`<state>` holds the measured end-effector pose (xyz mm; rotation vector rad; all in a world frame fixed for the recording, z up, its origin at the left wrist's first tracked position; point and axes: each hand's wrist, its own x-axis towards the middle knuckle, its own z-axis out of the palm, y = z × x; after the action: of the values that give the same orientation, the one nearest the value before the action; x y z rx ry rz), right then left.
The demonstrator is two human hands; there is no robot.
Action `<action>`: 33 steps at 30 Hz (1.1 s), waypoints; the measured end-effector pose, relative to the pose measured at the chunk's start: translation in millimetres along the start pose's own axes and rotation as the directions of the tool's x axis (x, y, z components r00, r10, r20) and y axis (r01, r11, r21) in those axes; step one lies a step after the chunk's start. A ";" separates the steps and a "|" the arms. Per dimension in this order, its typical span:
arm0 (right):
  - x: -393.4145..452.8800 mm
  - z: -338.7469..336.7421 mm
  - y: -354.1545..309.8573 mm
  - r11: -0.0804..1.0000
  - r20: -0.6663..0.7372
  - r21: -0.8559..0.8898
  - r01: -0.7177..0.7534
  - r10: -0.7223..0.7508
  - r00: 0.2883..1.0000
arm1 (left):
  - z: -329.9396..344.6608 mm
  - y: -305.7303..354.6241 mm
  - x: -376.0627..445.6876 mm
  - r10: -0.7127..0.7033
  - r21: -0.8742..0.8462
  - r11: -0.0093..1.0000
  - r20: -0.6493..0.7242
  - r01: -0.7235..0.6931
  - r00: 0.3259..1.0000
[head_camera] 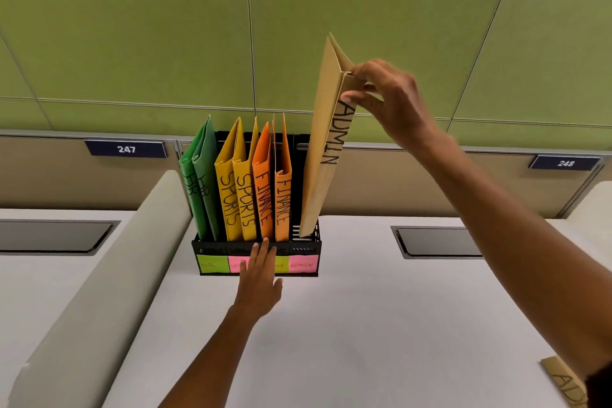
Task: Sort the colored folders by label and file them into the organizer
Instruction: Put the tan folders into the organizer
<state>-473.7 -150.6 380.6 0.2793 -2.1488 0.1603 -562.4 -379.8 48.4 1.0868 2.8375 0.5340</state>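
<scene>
A black organizer sits on the white bench, near the back. Sticky notes in green and pink run along its front.

The right hand pinches the top edge of a tan ADMIN folder with curled fingers and thumb. The folder is long and stands almost straight up. Its top leans a little toward 1 o'clock and its bottom corner dips into the slot at the far right of the organizer. The word ADMIN runs down its spine, top to bottom.

The left hand lies flat with straight fingers against the front of the organizer, fingertips at its top rim. It holds nothing.

Inside the organizer, going from 9 o'clock to 3 o'clock, stand two green HR folders, two yellow SPORTS folders and two orange FINANCE folders. All stand on end with their spines facing the camera.

Another tan folder lies flat on the bench at 4 o'clock, by the right arm, partly cut off by the edge of the view
</scene>
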 end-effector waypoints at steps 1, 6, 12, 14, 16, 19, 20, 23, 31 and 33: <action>-1.8 5.4 4.0 1.000 -0.012 -0.015 0.010 -0.010 1.000 | 1.7 0.0 2.3 -0.001 0.004 1.000 0.002 0.001 1.000; -18.5 36.7 19.0 1.000 -0.042 0.003 0.012 -0.012 0.999 | 10.6 0.3 11.8 0.004 0.026 1.000 0.008 -0.005 1.000; -50.9 76.9 24.8 0.999 0.004 0.029 0.027 -0.027 1.000 | 21.8 -4.2 21.6 -0.016 0.038 0.999 0.013 0.016 1.000; -63.1 90.4 26.1 0.999 0.029 0.044 0.020 -0.021 0.999 | 25.4 -5.6 22.0 -0.020 0.037 0.999 0.012 0.019 1.000; -75.2 103.4 25.2 0.999 0.050 0.051 0.015 -0.017 0.999 | 28.1 -6.3 21.8 -0.017 0.013 1.000 0.005 0.017 1.000; -91.4 121.5 22.8 0.999 0.077 0.043 0.007 -0.010 0.997 | 29.6 -7.1 22.1 -0.008 -0.027 1.000 0.002 0.009 1.000; -96.6 126.4 21.1 0.999 0.104 0.039 0.002 -0.006 0.995 | 29.7 -7.7 22.1 -0.006 -0.025 1.000 0.005 0.006 1.000; -110.5 137.0 14.7 0.999 0.192 0.029 -0.025 0.018 0.981 | 29.7 -8.3 22.4 -0.005 -0.008 1.000 0.018 0.005 1.000; -124.1 140.1 -3.7 0.943 0.345 -0.017 -0.332 0.317 0.884 | 25.5 -2.7 8.1 0.000 0.002 1.000 -0.014 0.000 1.000; -132.0 138.1 -7.4 0.916 0.404 -0.013 -0.401 0.371 0.836 | 21.5 1.6 1.0 -0.004 0.006 1.000 -0.017 0.004 1.000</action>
<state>-510.9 -169.9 194.1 -0.1015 -2.5940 0.4488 -558.3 -371.6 28.8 1.0831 2.8569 0.5372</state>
